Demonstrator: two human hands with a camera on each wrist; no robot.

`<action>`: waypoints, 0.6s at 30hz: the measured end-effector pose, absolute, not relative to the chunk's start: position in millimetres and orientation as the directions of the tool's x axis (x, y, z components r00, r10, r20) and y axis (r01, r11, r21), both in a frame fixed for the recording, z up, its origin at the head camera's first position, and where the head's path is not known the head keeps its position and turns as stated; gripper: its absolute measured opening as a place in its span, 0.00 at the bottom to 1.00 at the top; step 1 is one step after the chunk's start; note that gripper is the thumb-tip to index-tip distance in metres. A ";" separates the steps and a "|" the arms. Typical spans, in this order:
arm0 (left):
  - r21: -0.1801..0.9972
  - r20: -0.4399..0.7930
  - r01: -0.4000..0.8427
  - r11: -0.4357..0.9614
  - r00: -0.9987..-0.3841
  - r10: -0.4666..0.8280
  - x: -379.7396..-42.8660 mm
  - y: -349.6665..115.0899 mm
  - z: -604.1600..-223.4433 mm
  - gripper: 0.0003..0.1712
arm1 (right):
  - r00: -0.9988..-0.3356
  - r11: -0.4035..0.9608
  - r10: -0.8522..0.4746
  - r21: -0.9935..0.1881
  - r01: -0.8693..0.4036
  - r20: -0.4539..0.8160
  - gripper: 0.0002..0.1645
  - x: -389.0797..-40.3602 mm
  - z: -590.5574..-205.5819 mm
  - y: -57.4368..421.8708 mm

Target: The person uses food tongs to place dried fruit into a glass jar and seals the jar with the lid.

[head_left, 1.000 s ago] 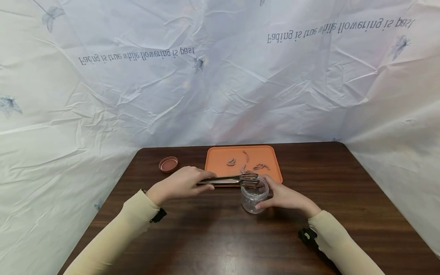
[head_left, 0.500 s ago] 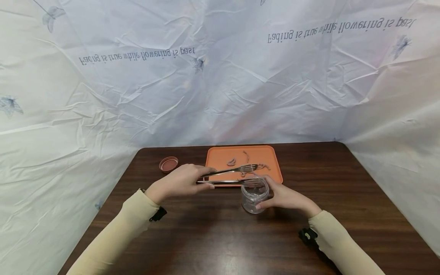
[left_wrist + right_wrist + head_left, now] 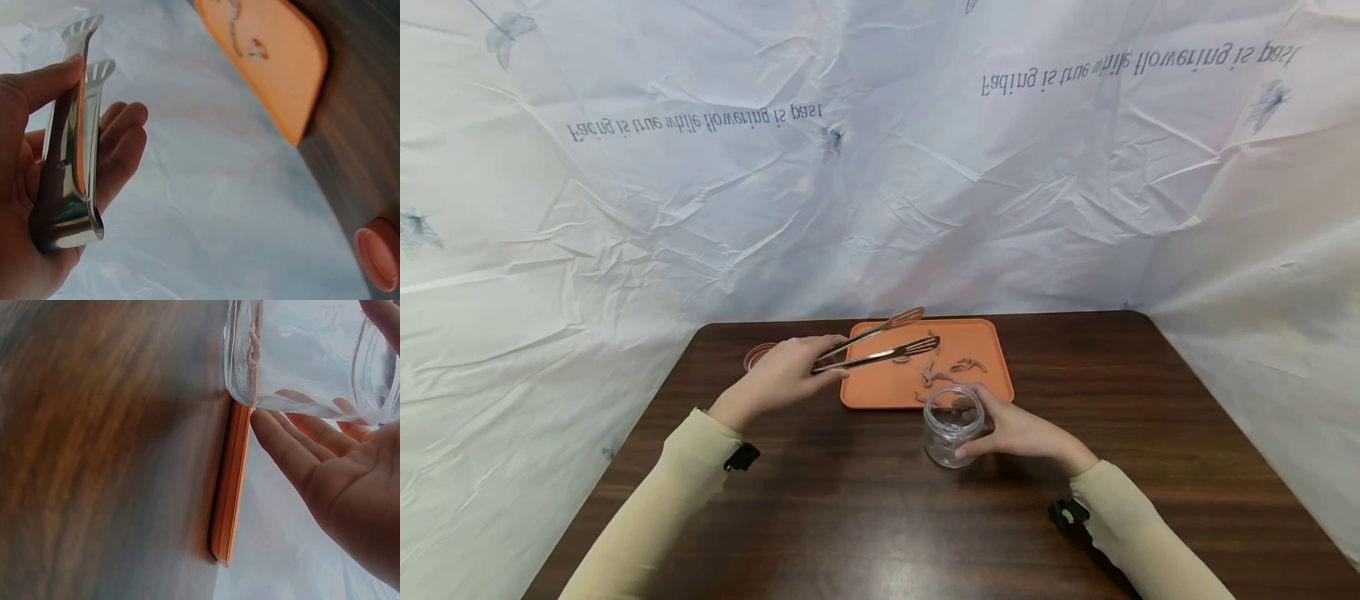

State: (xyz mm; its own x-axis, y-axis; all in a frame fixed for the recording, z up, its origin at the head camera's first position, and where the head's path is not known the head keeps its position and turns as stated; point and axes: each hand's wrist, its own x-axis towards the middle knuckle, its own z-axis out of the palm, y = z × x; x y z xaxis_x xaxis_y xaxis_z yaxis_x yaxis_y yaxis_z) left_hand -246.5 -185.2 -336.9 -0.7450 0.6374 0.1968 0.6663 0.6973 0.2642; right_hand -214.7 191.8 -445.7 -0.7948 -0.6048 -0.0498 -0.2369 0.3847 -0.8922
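My left hand (image 3: 782, 377) holds metal food tongs (image 3: 880, 354), their two arms spread apart and nothing between the slotted tips. In the left wrist view the thumb lies on one arm of the tongs (image 3: 69, 181) and the fingers curl behind the other. The tips overlap the orange tray (image 3: 880, 387), where several thin brownish strips (image 3: 967, 365) lie scattered. My right hand (image 3: 1018, 427) grips a clear lidless jar (image 3: 953, 429) standing at the tray's near edge, fingers behind it and thumb in front. A strip shows through the jar wall in the right wrist view.
Left of the tray lies a round reddish lid (image 3: 758, 357), partly hidden behind the left hand. The dark wooden table (image 3: 880, 517) runs back to a white patterned sheet (image 3: 880, 200) that hangs behind and along the sides.
The tongs have opened wide and moved away from the jar, up and to the left over the tray. My right hand and the jar have stayed in place.
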 end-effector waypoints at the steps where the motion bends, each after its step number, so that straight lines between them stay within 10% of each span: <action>1: 0.267 0.194 0.656 0.706 -0.754 0.628 -249.0 -185.5 -340.7 0.34 | -0.792 0.381 -0.609 -0.892 -0.242 -0.045 0.56 -214.5 -445.8 191.8; 18: 0.360 0.107 0.464 0.810 -0.883 0.458 -281.4 -163.5 -396.3 0.36 | -0.800 0.388 -0.597 -0.896 -0.218 -0.064 0.56 -214.3 -446.2 192.2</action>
State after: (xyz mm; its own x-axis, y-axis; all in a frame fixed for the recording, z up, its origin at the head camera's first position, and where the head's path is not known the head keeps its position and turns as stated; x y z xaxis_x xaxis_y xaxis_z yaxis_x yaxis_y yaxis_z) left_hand -281.4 -163.5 -396.3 -0.8826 0.4578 0.1071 0.4637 0.8097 0.3597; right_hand -214.3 192.2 -446.2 -0.7997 -0.5970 -0.0643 -0.2177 0.3880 -0.8956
